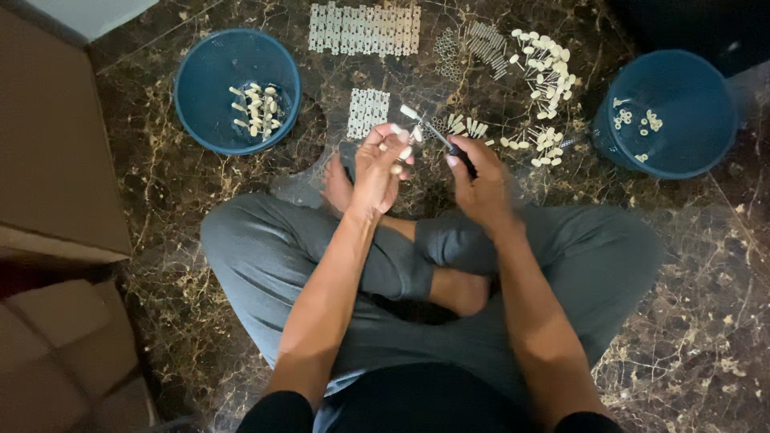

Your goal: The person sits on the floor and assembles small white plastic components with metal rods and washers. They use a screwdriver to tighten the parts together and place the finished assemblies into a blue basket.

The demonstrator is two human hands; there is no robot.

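I sit cross-legged on a dark marble floor. My left hand (380,164) is closed around a small white plastic part (409,113) that sticks out above the fingers. My right hand (480,183) grips a black-handled screwdriver (451,143), its thin shaft pointing up-left toward the white part. Both hands hover above my feet, close together.
A blue bucket (200,72) at upper left holds several assembled white pieces. Another blue bucket (706,88) at right holds a few small bits. White plastic strips (365,30), loose white parts (545,72) and metal screws (447,52) lie ahead. Cardboard boxes (48,160) stand left.
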